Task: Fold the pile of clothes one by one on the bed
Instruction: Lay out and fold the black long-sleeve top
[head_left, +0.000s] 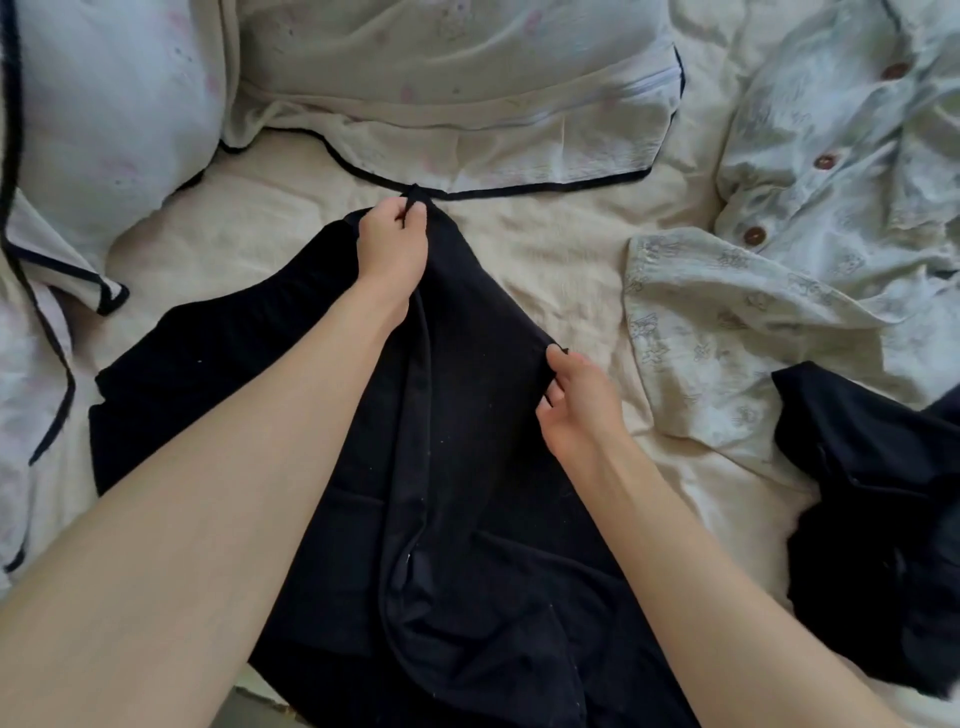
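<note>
garment in play: black garment (457, 467), spread front-side up in the middle of the bed (545, 249), hem end running down toward the camera

left hand: left hand (392, 249) pinches the top edge of the black fabric up near the far end, looks like it's holding the neckline taut so the piece lies straight

right hand: right hand (576, 405) has its fingertips nipping the right-side edge, probably tugging that side flat before a fold

waiting pile: pale printed button shirt (769, 291) on the right, another dark piece (872, 519) just below it, both well apart from the hands

other stuff: cream top with dark piping (467, 145) behind, pillow (104, 104) upper left

stage: my guess is 1 item being smoothed, no fold made yet
</note>
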